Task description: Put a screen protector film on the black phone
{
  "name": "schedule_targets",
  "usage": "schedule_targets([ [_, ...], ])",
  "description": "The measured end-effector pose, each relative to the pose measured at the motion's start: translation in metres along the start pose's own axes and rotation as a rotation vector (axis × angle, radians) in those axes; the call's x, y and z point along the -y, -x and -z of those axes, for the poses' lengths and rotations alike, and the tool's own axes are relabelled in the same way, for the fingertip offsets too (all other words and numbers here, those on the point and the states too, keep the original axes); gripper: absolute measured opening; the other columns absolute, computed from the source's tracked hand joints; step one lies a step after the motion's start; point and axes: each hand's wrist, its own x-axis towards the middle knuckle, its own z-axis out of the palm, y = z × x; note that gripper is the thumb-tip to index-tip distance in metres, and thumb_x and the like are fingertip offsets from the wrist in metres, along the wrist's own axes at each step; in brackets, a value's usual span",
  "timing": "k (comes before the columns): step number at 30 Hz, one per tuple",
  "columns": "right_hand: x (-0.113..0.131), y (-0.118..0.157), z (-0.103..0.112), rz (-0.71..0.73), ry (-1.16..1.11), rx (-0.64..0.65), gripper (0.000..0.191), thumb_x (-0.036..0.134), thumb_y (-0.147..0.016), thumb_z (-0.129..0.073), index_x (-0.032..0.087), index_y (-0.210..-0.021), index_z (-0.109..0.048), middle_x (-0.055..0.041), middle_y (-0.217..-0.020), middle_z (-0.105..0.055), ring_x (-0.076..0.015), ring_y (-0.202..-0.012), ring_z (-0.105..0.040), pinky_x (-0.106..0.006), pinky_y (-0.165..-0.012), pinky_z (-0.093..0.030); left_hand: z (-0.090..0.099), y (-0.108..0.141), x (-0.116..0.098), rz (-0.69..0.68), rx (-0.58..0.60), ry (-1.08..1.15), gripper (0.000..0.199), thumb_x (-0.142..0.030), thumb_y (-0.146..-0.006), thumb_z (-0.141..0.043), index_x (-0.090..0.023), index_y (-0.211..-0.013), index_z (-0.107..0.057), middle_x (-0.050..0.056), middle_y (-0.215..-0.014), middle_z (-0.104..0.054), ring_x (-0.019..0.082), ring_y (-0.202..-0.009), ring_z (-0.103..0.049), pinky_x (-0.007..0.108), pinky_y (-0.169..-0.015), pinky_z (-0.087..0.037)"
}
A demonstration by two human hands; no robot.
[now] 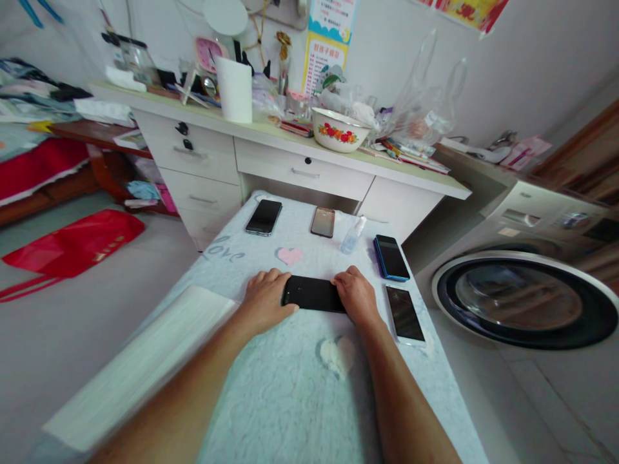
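both hands grip a black phone at its two ends
forearms reach in from the lower edge; the left hand (268, 299) is closed around the phone's left end, fingers on the far side and thumb by the near corner, while the right hand (356, 295) is curled over the right end, thumb mostly hidden. the black phone (313, 294) sits lengthwise between them, over the middle of the cloth-covered worktop (290, 393), below the pink heart; its dark face is plain, with tiny marks near the left end.
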Motion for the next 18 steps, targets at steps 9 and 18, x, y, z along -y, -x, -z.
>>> schedule_targets([
  [9,0.005,-0.002,-0.007,0.004,0.024,0.011,0.025,0.031,-0.095,-0.044,0.023,-0.092,-0.068,-0.0047,-0.094,-0.056,-0.0146,-0.083,-0.054,-0.024,-0.068,-0.036,0.002,0.000,-0.002,0.009,0.004,0.001,0.056,-0.045,-0.071,-0.060,-0.024,-0.122,-0.050,0.007,-0.117,-0.054,0.027,-0.107,-0.047,0.037,-0.092,-0.035],
  [18,0.009,0.001,-0.003,0.122,-0.036,0.044,0.020,0.027,-0.093,-0.049,0.023,-0.092,-0.068,-0.0034,-0.093,-0.057,-0.0128,-0.084,-0.055,-0.022,-0.071,-0.037,0.001,0.000,-0.001,0.001,0.002,0.005,0.057,-0.046,-0.071,-0.059,-0.024,-0.122,-0.050,0.008,-0.117,-0.053,0.028,-0.108,-0.047,0.038,-0.093,-0.034],
])
